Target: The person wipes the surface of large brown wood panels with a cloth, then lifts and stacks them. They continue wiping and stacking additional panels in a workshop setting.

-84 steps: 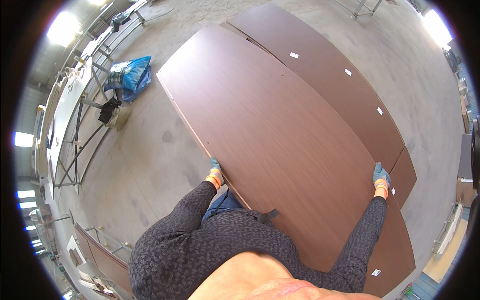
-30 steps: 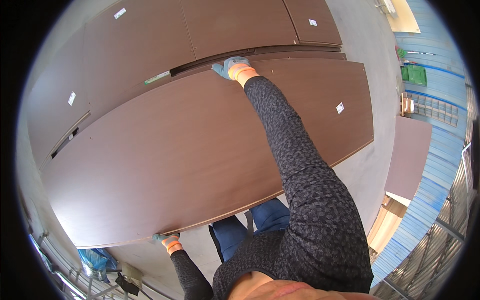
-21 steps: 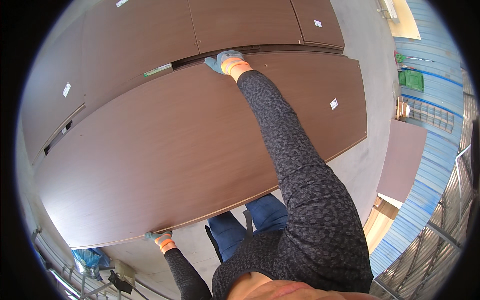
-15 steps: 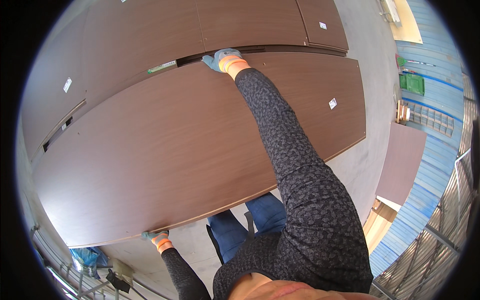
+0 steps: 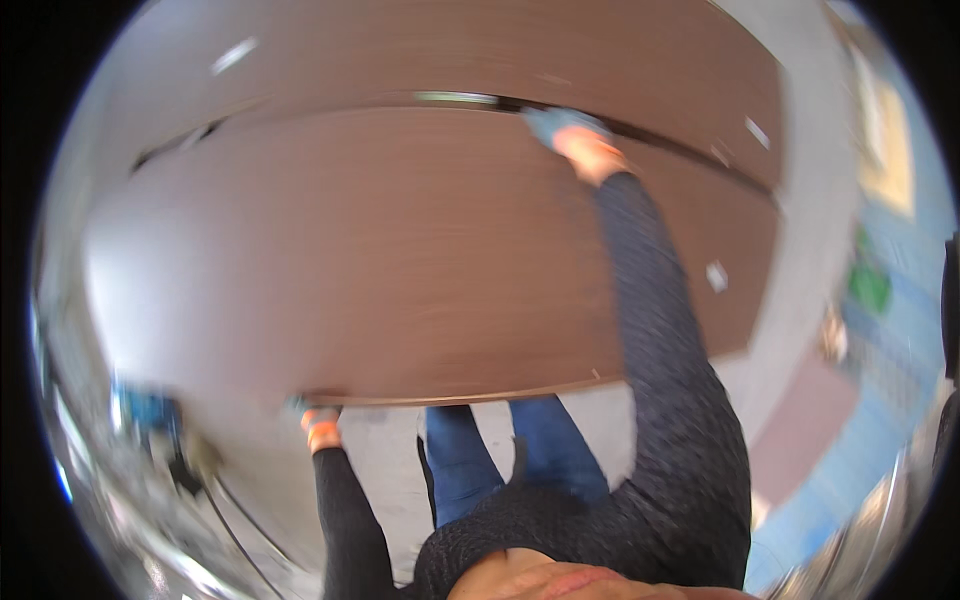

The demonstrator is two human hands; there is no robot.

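A large brown wood-grain board [image 5: 420, 260] lies in front of me, with a small white label towards its right end. My left hand [image 5: 315, 411], in a grey and orange glove, is closed on its near edge, left of my legs. Stretched across the board, my gloved right hand [image 5: 570, 128] is closed over the far edge; its fingertips are blurred and partly hidden there. Beyond that edge lies another brown board [image 5: 520, 55], with a dark narrow gap between the two. A green-and-white strip [image 5: 455, 97] shows in this gap, left of my right hand.
Grey floor [image 5: 810, 190] runs along the right side. Further right are a green bin-like thing [image 5: 868, 285], a smaller brown panel [image 5: 805, 420] and a blue corrugated surface [image 5: 915, 350]. A blue bundle [image 5: 148, 408] and dark cables [image 5: 240, 545] lie at the lower left.
The view has swung and blurred, so the boards sit turned and shifted in the picture. Both hands keep to the same edges of the near board; any movement of the board itself I cannot tell.
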